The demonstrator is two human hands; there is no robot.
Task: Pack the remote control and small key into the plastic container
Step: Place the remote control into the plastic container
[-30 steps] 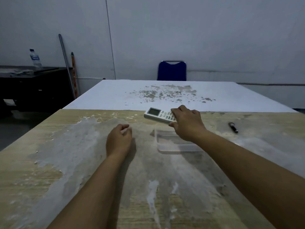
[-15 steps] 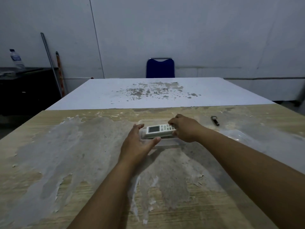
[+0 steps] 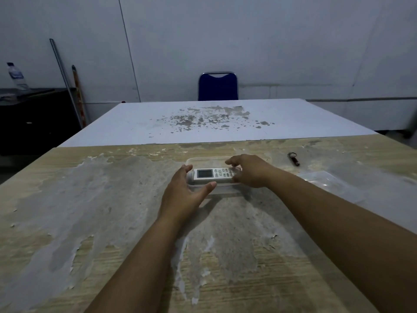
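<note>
The white remote control (image 3: 213, 174) with a small screen lies lengthwise in the clear plastic container (image 3: 207, 159) on the worn wooden table. My right hand (image 3: 250, 170) rests on the remote's right, button end, fingers spread over it. Cupped around the container's left end is my left hand (image 3: 186, 190), thumb along the near wall and fingers at the far corner. The small dark key (image 3: 294, 159) with a ring lies on the table to the right, apart from both hands.
A clear lid (image 3: 325, 179) lies flat to the right of the container. Beyond the wooden table (image 3: 90, 211) stands a white table (image 3: 203, 123) with a blue chair (image 3: 218, 86) behind it. A dark desk (image 3: 33, 114) with a water bottle (image 3: 15, 75) stands at left.
My right hand carried the remote from the table behind the container down into it. My left hand moved from the table to the container's left end.
</note>
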